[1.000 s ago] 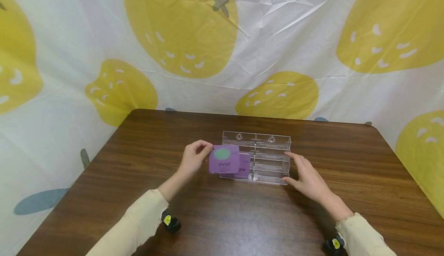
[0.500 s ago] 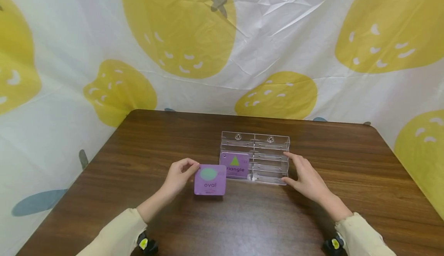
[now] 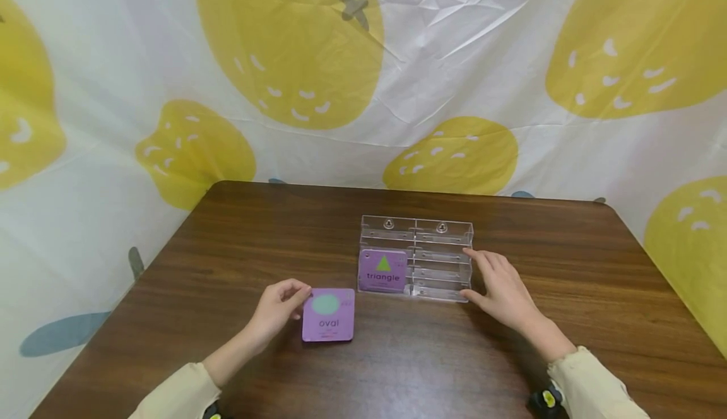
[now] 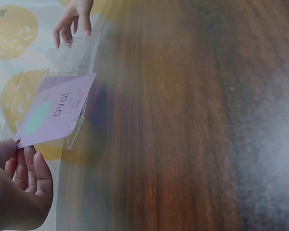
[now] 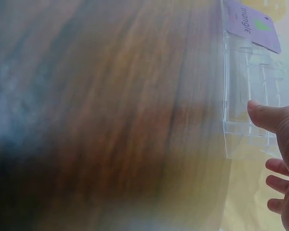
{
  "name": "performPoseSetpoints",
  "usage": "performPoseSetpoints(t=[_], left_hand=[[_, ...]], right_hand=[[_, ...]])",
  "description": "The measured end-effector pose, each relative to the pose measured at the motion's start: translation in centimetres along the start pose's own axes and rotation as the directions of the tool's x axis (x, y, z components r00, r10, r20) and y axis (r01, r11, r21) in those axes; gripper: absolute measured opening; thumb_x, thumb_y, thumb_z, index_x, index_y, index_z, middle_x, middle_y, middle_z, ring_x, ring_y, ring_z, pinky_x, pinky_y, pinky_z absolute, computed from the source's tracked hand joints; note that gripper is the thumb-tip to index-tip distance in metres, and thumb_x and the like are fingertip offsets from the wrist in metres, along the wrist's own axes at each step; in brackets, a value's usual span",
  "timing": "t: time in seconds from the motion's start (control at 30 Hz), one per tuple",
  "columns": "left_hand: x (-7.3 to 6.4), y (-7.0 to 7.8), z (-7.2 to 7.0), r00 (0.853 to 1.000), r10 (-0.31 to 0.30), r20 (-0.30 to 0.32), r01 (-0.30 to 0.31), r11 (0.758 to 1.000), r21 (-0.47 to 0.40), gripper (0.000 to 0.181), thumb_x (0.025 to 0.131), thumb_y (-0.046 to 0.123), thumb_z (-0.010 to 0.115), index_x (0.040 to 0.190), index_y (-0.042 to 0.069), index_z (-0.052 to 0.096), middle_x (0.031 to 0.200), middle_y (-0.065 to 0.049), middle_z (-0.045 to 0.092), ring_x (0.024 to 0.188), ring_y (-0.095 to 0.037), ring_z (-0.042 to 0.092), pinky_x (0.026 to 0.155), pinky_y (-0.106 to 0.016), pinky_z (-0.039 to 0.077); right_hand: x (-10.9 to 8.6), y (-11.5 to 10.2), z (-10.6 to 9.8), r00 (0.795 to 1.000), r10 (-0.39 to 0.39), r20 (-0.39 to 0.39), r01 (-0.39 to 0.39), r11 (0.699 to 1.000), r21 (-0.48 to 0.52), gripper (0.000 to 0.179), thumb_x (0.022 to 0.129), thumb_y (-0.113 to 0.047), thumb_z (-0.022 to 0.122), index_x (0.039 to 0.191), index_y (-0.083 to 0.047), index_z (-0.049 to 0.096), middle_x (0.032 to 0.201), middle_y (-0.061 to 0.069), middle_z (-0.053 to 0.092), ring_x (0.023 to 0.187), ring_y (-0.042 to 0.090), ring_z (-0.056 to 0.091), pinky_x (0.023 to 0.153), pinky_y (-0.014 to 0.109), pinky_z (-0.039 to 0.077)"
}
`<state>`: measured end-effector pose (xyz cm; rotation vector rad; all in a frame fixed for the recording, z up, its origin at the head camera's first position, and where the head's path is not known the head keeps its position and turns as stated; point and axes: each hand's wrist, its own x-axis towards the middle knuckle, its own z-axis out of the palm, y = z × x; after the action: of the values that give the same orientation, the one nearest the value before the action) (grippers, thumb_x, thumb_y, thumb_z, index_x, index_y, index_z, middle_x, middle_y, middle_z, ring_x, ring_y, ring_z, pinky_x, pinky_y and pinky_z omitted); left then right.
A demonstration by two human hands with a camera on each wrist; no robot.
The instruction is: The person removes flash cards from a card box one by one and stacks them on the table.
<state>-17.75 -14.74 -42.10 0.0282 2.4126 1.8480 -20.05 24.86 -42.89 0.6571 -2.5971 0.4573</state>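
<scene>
In the head view my left hand (image 3: 278, 307) pinches the upper left corner of a purple card (image 3: 328, 332) with a green oval and the word "oval". The card is held face up, left of and in front of a clear plastic rack (image 3: 440, 274). Another purple card (image 3: 383, 279), marked "triangle", stands in the rack's lower left slot. My right hand (image 3: 504, 289) is at the rack's right end, thumb (image 5: 266, 117) and index finger spread and fairly straight against it. Contact by the other fingers cannot be told.
The rack stands on a brown wood-grain table (image 3: 272, 217). It has two columns of stepped slots. A white cloth (image 3: 318, 160) with yellow lemon prints hangs behind the table and down both sides.
My left hand has brought the oval card from in front of the rack down, left and toward me. The triangle card is now uncovered. My right hand and the rack have stayed put.
</scene>
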Motion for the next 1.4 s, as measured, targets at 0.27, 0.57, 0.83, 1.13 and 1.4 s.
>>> performPoseSetpoints(t=[0.27,0.57,0.83,1.13,1.4], left_hand=[[-0.4,-0.6,-0.6,0.996,0.0,0.086,-0.001,1.0,0.01,0.021,0.09,0.009,0.054,0.097,-0.01,0.059,0.072,0.0,0.057,0.065,-0.011,0.054,0.056,-0.023,0.047],[-0.5,-1.1,-1.0,0.988,0.009,0.153,-0.015,0.999,0.036,0.022,0.09,0.011,0.054,0.097,-0.009,0.058,0.074,-0.001,0.06,0.066,-0.011,0.056,0.056,-0.025,0.047],[-0.4,-1.4,-1.3,0.98,0.031,0.199,-0.044,0.997,0.065,0.022,0.09,0.011,0.054,0.099,-0.009,0.058,0.08,-0.007,0.064,0.067,-0.012,0.058,0.056,-0.028,0.047],[0.2,-1.9,-0.8,0.978,0.103,0.181,-0.155,0.94,0.303,0.01,0.086,0.007,0.059,0.089,-0.002,0.063,0.073,-0.006,0.063,0.059,-0.012,0.055,0.049,-0.025,0.046],[0.2,-1.5,-0.4,0.953,0.226,0.202,-0.293,0.859,0.421,0.004,0.082,0.002,0.061,0.082,-0.001,0.064,0.067,-0.004,0.062,0.053,-0.01,0.055,0.048,-0.021,0.045]], right_hand=[[-0.1,0.1,0.1,0.999,-0.031,-0.02,0.029,0.998,-0.063,0.079,0.065,-0.027,0.081,0.13,-0.003,0.043,0.111,0.017,0.05,0.104,0.036,0.044,0.092,0.053,0.031],[-0.2,0.0,0.0,1.0,-0.026,-0.007,0.026,0.995,-0.096,0.078,0.066,-0.029,0.08,0.131,-0.005,0.043,0.115,0.021,0.047,0.11,0.04,0.04,0.095,0.061,0.024],[-0.3,-0.1,0.0,0.999,-0.035,-0.016,0.033,0.994,-0.107,0.078,0.066,-0.029,0.08,0.13,-0.004,0.043,0.116,0.022,0.047,0.11,0.041,0.039,0.094,0.062,0.025],[-0.3,-0.1,-0.1,0.999,-0.041,-0.022,0.039,0.993,-0.111,0.078,0.066,-0.03,0.079,0.13,-0.004,0.043,0.116,0.024,0.047,0.113,0.043,0.036,0.094,0.062,0.024],[-0.3,-0.2,-0.2,0.999,-0.047,-0.025,0.044,0.993,-0.111,0.077,0.067,-0.029,0.079,0.13,-0.004,0.043,0.116,0.024,0.047,0.113,0.043,0.037,0.095,0.061,0.025]])
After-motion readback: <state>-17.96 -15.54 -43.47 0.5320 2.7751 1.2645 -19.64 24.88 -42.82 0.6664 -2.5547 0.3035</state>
